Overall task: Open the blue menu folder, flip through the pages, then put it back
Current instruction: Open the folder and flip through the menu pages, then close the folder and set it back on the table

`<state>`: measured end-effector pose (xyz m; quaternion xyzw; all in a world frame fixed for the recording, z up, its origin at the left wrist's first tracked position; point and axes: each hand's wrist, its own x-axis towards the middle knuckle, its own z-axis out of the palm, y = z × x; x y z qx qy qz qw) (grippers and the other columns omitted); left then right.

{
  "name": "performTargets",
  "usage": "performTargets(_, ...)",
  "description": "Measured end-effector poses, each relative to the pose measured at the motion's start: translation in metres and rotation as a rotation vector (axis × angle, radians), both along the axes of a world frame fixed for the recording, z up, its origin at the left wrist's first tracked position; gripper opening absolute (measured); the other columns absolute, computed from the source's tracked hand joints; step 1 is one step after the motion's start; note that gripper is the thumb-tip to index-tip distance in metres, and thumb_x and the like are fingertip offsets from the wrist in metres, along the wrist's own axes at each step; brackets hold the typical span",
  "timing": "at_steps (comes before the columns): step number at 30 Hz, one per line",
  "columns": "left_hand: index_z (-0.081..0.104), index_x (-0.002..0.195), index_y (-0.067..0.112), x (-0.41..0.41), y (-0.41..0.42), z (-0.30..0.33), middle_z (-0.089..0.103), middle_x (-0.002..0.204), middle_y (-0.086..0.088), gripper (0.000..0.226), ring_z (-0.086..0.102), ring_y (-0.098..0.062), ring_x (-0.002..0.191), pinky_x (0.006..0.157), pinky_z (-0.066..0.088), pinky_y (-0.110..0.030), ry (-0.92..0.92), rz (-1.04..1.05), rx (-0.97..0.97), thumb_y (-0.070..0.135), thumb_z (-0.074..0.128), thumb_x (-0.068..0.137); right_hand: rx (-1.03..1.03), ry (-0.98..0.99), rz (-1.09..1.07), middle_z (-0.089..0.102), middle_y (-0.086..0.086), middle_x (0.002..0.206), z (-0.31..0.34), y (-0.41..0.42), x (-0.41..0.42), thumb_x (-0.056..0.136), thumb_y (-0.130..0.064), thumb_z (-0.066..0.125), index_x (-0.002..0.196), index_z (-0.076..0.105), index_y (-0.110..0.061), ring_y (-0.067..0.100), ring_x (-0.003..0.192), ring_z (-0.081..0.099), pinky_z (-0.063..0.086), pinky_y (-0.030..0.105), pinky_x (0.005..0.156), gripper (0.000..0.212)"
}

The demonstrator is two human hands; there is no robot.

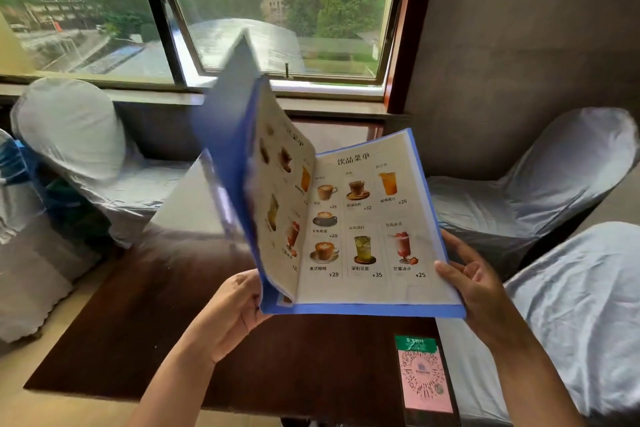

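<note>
The blue menu folder (367,218) is open and held up in the air above the dark wooden table (138,340). Its right page shows drink pictures with prices. The left cover and pages stand nearly upright and look blurred. My left hand (232,308) grips the folder's bottom left corner, near the spine. My right hand (478,284) holds the right edge of the back cover, with the thumb on the page.
A QR-code card (424,374) lies on the table's near right corner. Chairs in pale covers stand at the left (69,135) and right (536,184). A window (277,21) is straight ahead, behind the table.
</note>
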<state>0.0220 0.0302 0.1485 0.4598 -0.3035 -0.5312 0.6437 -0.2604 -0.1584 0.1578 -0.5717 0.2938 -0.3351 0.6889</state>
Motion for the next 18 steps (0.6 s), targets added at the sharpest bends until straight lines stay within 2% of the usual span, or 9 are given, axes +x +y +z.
performTargets(2, 0.070, 0.102, 0.004, 0.001, 0.001, -0.004, 0.075, 0.094, -0.011, 0.043, 0.071, -0.019, 0.084, 0.070, 0.058, -0.026, 0.031, 0.036, -0.018, 0.037, 0.073, 0.075, 0.014, -0.038, 0.028, 0.072, 0.005, 0.106, 0.002, 0.000, 0.004, 0.080, -0.018, 0.059, 0.127, 0.050, -0.036, 0.030, 0.093, 0.070, 0.061, 0.037, 0.060, 0.050)
performTargets(4, 0.069, 0.103, 0.003, 0.002, 0.003, -0.009, 0.075, 0.095, -0.010, 0.028, 0.071, -0.017, 0.083, 0.069, 0.057, -0.023, 0.050, 0.077, -0.054, 0.023, 0.054, 0.091, 0.028, -0.090, 0.023, 0.073, 0.004, 0.105, 0.004, 0.000, 0.008, 0.084, -0.016, 0.054, 0.129, 0.050, -0.029, 0.025, 0.091, 0.071, 0.060, 0.032, 0.061, 0.047)
performTargets(5, 0.067, 0.106, 0.003, 0.003, 0.003, -0.011, 0.075, 0.098, -0.010, 0.029, 0.071, -0.016, 0.085, 0.070, 0.057, -0.022, 0.057, 0.095, -0.063, 0.018, 0.048, 0.092, 0.028, -0.112, 0.011, 0.073, 0.002, 0.105, 0.006, 0.001, 0.010, 0.087, -0.017, 0.051, 0.130, 0.050, -0.025, 0.021, 0.090, 0.071, 0.059, 0.028, 0.061, 0.043)
performTargets(7, 0.065, 0.111, 0.002, 0.002, 0.002, -0.012, 0.074, 0.102, -0.011, 0.032, 0.070, -0.018, 0.089, 0.071, 0.057, -0.023, 0.056, 0.124, -0.082, 0.017, 0.047, 0.088, 0.023, -0.121, -0.007, 0.070, -0.004, 0.114, 0.009, 0.004, 0.012, 0.096, -0.024, 0.040, 0.129, 0.052, -0.028, 0.015, 0.097, 0.069, 0.057, 0.024, 0.063, 0.035)
performTargets(10, 0.070, 0.102, 0.004, -0.005, -0.001, -0.010, 0.076, 0.095, -0.010, 0.031, 0.071, -0.017, 0.084, 0.066, 0.057, -0.023, 0.035, 0.160, -0.095, 0.019, 0.049, 0.084, 0.060, -0.135, -0.032, 0.067, -0.007, 0.120, 0.012, 0.008, 0.009, 0.100, -0.034, 0.028, 0.128, 0.053, -0.032, 0.011, 0.100, 0.067, 0.056, 0.022, 0.063, 0.038)
performTargets(13, 0.070, 0.100, 0.004, -0.010, 0.001, -0.015, 0.075, 0.093, -0.010, 0.030, 0.071, -0.018, 0.081, 0.063, 0.057, -0.023, 0.009, 0.165, -0.092, 0.019, 0.049, 0.084, 0.033, -0.097, -0.015, 0.066, -0.004, 0.121, 0.017, 0.008, 0.006, 0.093, -0.040, 0.038, 0.129, 0.052, -0.028, 0.016, 0.106, 0.065, 0.056, 0.026, 0.068, 0.041)
performTargets(16, 0.070, 0.102, 0.005, -0.012, 0.001, -0.015, 0.076, 0.095, -0.010, 0.030, 0.071, -0.018, 0.083, 0.064, 0.057, -0.022, -0.004, 0.170, -0.094, 0.019, 0.050, 0.084, 0.017, -0.072, 0.019, 0.067, -0.003, 0.121, 0.018, 0.005, 0.002, 0.087, -0.028, 0.057, 0.130, 0.050, -0.026, 0.016, 0.104, 0.066, 0.056, 0.026, 0.068, 0.043)
performTargets(18, 0.070, 0.101, 0.006, -0.012, -0.001, -0.012, 0.076, 0.094, -0.009, 0.030, 0.072, -0.017, 0.082, 0.063, 0.057, -0.021, -0.008, 0.183, -0.111, 0.019, 0.051, 0.083, 0.041, -0.070, 0.034, 0.069, -0.003, 0.117, 0.018, 0.002, -0.001, 0.083, -0.020, 0.061, 0.128, 0.051, -0.026, 0.017, 0.102, 0.067, 0.057, 0.026, 0.067, 0.047)
